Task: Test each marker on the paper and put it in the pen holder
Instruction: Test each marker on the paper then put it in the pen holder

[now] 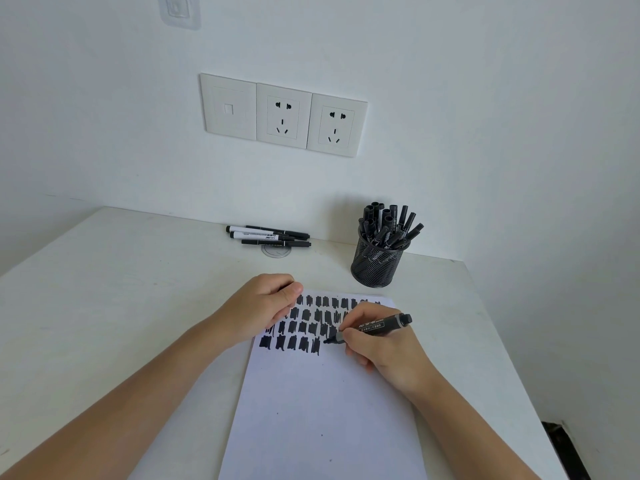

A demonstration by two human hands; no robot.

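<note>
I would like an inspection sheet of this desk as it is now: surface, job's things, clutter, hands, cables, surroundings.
Surface: white desk, round grommet cover near the wall.
Job's things: paper with rows of black test marks; marker with tip on the paper; mesh pen holder full of markers; a few loose markers by the wall.
Clutter: nothing seen.
Hands: right hand grips the marker; left hand rests on the paper, fingers curled, contents unclear.
Cables: nothing seen.
Surroundings: white wall with wall sockets; clear hook above.
</note>
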